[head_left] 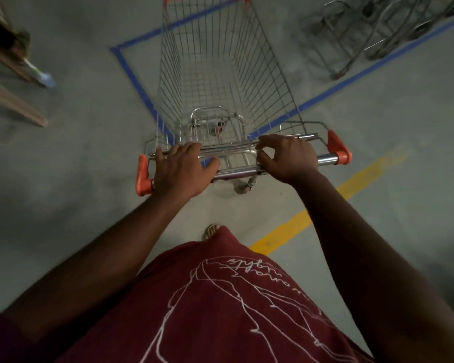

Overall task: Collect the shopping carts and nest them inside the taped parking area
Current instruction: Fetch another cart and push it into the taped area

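A wire shopping cart with orange corner caps stands in front of me, its basket reaching over the blue tape outline on the floor. My left hand rests on the left part of the chrome handle bar, fingers spread over it. My right hand holds the bar's right part, its fingertips hooked on the rear basket wire. The child seat flap sits folded inside the basket. Other metal carts stand blurred at the upper right, inside the tape.
A yellow floor line runs diagonally at my right. Wooden furniture legs and a small bluish object lie at the left. My sandalled foot is just behind the cart. The floor is grey concrete.
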The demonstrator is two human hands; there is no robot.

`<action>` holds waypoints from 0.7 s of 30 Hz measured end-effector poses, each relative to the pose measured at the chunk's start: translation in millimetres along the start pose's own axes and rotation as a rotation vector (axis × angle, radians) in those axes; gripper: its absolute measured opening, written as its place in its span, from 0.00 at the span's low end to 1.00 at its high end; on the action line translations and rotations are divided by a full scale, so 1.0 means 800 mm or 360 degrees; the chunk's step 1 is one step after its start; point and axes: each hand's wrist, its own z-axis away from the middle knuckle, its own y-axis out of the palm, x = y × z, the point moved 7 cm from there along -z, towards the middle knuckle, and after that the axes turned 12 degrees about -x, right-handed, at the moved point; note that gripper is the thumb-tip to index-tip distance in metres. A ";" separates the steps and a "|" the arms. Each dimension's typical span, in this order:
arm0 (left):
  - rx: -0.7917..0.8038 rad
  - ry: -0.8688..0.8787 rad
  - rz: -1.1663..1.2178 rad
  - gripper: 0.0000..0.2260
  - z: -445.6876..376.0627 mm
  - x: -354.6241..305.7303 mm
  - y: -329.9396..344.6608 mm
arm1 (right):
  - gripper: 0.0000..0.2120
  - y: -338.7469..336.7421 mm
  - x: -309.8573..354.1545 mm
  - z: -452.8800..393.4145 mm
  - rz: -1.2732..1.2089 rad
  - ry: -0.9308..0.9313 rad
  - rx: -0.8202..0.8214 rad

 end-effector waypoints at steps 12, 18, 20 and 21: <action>-0.0061 -0.0042 0.0039 0.31 -0.188 -0.182 0.021 | 0.16 -0.025 -0.194 -0.180 0.0005 -0.0046 -0.0064; -0.0092 -0.0173 -0.0010 0.23 -0.275 -0.305 0.012 | 0.18 -0.043 -0.309 -0.283 0.0024 -0.0129 -0.0034; -0.0090 -0.0237 -0.0005 0.23 -0.303 -0.343 0.012 | 0.18 -0.049 -0.347 -0.315 -0.0001 -0.0158 -0.0002; -0.0094 -0.0262 0.0003 0.23 -0.316 -0.360 0.014 | 0.18 -0.052 -0.365 -0.331 -0.0024 -0.0176 0.0026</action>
